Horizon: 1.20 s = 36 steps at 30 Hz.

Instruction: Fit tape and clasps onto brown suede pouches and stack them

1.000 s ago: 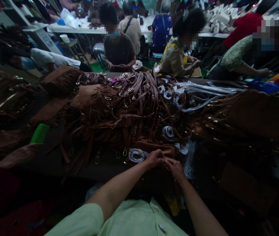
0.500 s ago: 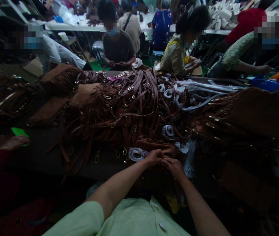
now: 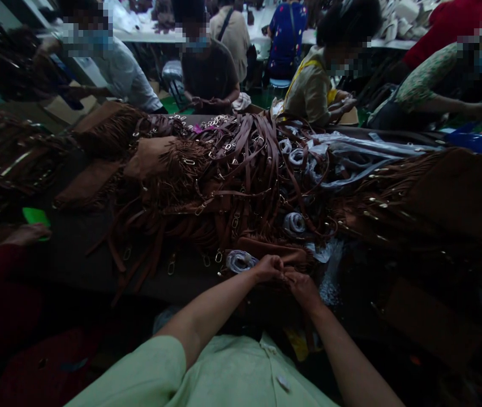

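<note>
At the near edge of the dark table, my left hand point(image 3: 269, 268) and my right hand point(image 3: 304, 288) meet with fingertips pinched together. What they pinch is too small and dark to make out. Just behind them lies a brown fringed bag point(image 3: 272, 249). A wrapped coiled strap point(image 3: 241, 261) sits left of my left hand, and another coil point(image 3: 295, 224) lies farther back. Brown straps point(image 3: 262, 147) with metal clasps are heaped in the middle. Clear plastic point(image 3: 330, 271) lies to the right of my right hand.
Fringed brown pieces point(image 3: 151, 158) are piled at the left, with a larger pile point(image 3: 457, 198) at the right. A co-worker's hand point(image 3: 29, 233) holds a green piece point(image 3: 36, 219) at the far left. Several people sit across the table point(image 3: 71, 249).
The view has tilted down and shifted slightly. My hands stay together in nearly the same place. The person at the back left has raised the head and upper body.
</note>
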Each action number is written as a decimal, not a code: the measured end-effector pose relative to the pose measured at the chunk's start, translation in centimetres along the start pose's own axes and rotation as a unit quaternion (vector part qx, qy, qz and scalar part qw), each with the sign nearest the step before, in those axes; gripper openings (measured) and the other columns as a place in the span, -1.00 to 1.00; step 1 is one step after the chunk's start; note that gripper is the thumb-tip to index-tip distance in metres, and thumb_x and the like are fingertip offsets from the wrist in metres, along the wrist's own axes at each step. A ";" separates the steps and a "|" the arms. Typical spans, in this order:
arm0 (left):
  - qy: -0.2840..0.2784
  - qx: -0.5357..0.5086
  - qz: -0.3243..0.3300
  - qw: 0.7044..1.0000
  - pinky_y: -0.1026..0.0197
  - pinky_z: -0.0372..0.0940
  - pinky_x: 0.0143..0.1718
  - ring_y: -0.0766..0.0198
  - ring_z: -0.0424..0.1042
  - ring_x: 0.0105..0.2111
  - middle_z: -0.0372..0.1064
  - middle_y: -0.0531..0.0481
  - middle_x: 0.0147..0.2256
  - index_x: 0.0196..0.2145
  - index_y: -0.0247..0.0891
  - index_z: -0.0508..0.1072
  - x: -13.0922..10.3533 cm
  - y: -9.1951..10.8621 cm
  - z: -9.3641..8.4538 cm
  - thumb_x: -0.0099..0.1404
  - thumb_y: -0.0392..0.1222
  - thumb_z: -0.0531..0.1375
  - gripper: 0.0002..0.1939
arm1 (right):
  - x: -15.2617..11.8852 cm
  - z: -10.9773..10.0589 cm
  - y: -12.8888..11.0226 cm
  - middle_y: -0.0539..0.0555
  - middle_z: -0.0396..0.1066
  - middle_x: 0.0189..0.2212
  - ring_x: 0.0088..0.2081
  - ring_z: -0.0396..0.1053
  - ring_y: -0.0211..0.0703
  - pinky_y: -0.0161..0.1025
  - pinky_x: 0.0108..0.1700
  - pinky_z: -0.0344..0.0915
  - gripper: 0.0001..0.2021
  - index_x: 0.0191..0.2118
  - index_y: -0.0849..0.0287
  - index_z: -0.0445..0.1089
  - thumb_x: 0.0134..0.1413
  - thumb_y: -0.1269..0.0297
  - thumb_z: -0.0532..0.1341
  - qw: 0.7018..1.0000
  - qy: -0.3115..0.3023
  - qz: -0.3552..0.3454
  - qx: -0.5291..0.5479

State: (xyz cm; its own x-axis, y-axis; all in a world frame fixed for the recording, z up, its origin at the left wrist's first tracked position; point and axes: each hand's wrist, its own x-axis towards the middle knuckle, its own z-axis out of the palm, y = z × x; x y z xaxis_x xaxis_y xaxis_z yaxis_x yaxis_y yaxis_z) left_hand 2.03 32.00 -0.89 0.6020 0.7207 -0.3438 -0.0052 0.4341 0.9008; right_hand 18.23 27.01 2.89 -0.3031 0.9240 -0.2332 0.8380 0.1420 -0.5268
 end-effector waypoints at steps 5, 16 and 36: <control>0.035 0.372 0.028 0.927 0.24 0.22 -0.22 0.26 0.34 -0.25 0.38 0.03 -0.29 -0.22 -0.26 0.39 -2.2 4.1 -2.2 0.08 -0.23 0.25 -0.73 | -0.4 -0.2 -0.7 0.06 0.48 -0.31 -0.30 0.42 -0.24 -0.35 -0.24 0.25 -0.74 -0.23 0.11 0.48 0.21 0.27 0.03 0.999 0.029 0.018 -0.031; 0.062 0.663 -0.038 0.745 0.13 0.20 -0.10 0.05 0.29 -0.10 0.37 -0.13 -0.21 -0.16 -0.21 0.47 -8.1 7.1 -7.6 0.06 0.09 0.28 -0.57 | -0.1 1.0 -8.1 0.16 0.25 0.02 -0.01 0.28 -0.04 -0.18 -0.02 0.29 -0.45 0.13 0.09 0.21 -0.04 0.31 0.26 0.988 0.127 -0.026 -0.089; 0.123 0.598 0.013 0.792 0.07 0.15 -0.02 0.05 0.21 -0.05 0.26 -0.16 -0.15 -0.15 -0.26 0.38 -10.6 4.0 -4.3 0.12 -0.08 0.28 -0.64 | -3.9 0.8 -6.8 0.17 0.29 0.07 0.10 0.26 -0.14 -0.12 0.12 0.26 -0.53 0.20 0.10 0.17 0.17 0.45 0.03 0.949 0.105 -0.286 0.081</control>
State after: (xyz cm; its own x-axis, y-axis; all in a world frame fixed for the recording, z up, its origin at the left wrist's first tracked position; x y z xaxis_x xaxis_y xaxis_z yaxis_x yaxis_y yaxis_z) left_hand -7.78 28.42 5.26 0.4398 0.8681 -0.2304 0.8332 -0.2986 0.4654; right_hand 13.36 22.11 6.70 -0.5752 0.7656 0.2881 0.4779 0.6003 -0.6412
